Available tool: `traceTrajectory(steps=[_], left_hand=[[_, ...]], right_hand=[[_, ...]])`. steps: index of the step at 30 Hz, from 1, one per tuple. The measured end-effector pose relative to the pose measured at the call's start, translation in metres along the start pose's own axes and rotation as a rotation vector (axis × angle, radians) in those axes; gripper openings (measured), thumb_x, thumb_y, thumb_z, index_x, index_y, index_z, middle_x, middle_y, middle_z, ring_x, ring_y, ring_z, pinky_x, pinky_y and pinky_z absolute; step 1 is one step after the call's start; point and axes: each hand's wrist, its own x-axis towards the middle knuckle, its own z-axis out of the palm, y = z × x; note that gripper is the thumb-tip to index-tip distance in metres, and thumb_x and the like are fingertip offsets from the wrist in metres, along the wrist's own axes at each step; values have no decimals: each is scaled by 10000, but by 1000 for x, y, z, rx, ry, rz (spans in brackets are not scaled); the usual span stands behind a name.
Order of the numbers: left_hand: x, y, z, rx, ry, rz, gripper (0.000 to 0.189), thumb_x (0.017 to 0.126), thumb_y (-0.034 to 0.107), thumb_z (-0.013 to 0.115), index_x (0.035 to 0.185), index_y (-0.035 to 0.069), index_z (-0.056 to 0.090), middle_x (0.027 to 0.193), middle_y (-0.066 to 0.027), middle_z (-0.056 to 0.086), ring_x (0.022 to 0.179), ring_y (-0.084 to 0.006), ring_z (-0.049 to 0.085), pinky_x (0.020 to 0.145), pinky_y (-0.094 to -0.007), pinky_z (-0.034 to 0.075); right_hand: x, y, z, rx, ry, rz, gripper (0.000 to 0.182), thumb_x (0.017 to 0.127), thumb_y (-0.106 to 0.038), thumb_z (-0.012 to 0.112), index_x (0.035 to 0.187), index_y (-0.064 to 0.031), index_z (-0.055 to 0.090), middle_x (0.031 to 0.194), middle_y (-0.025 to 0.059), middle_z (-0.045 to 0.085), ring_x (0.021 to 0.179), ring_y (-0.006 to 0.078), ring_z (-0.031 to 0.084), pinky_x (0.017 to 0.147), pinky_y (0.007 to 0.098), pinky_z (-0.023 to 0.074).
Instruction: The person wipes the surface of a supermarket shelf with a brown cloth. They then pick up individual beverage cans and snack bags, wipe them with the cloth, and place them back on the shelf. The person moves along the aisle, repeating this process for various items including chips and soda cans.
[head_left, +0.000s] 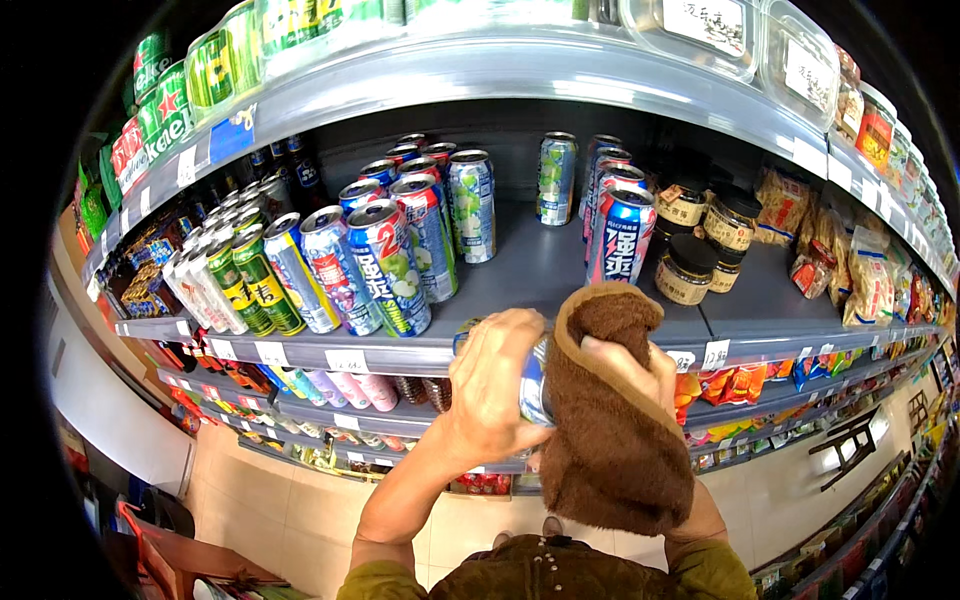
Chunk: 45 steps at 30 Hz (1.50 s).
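My left hand (491, 386) is closed around a blue drink can (534, 386), whose side shows between the fingers and the cloth. A brown plush cloth (611, 442) with a tan hem hangs from my right hand (645, 371), bunched against the can's end. Both hands are in front of the shelf edge. Behind them, tall drink cans (386, 270) stand in rows to the left. A blue and pink can (621, 236) heads another row just beyond the cloth. One green and blue can (556, 180) stands farther back.
Jars with black lids (686, 270) and bagged dry food (870, 277) are on the shelf's right part. An upper shelf edge (525, 67) overhangs, bearing cans and plastic tubs. Lower shelves hold snack bags (742, 384). A dark stool (844, 450) is on the floor at right.
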Motion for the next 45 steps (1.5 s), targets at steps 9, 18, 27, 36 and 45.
traceTrajectory(steps=[9, 18, 27, 36, 45], left_hand=[[-36, 16, -44, -95, -176, -222, 709, 456, 71, 732, 1098, -54, 459, 997, -206, 544, 853, -373, 550, 748, -416, 452], [-80, 46, -64, -76, -122, -443, 769, 475, 151, 827, 1126, -10, 451, 1029, -188, 557, 912, -346, 572, 777, -387, 469], [-113, 86, -42, -134, -153, -666, 728, 505, 160, 831, 1101, -34, 462, 1001, -183, 557, 917, -330, 577, 787, -372, 457], [-124, 107, -30, -261, -155, -814, 768, 499, 197, 846, 1140, 18, 460, 997, -137, 594, 925, -234, 607, 811, -340, 475], [-144, 96, -41, -248, -231, -732, 718, 575, 174, 792, 1180, 8, 443, 1041, -177, 573, 971, -314, 577, 844, -367, 456]], right_hand=[[-20, -27, 18, 33, -202, -38, 581, 634, -196, 747, 1180, -110, 567, 1117, 142, 422, 1026, 322, 460, 888, 380, 384], [-44, 1, 29, 123, -198, -207, 507, 578, -42, 777, 1065, -65, 636, 1125, 103, 491, 1039, 263, 493, 864, 331, 432], [-71, -3, 30, 357, -411, -115, 524, 738, -88, 662, 1242, -116, 522, 1244, 193, 383, 1117, 345, 443, 939, 391, 387], [-180, 7, -4, 842, -269, 778, 623, 818, -368, 631, 1248, 26, 412, 1201, 109, 491, 1078, 181, 481, 924, 301, 392], [-128, -33, 41, -198, -409, 89, 611, 672, -399, 664, 1170, -80, 511, 1135, 134, 500, 1032, 304, 453, 860, 422, 369]])
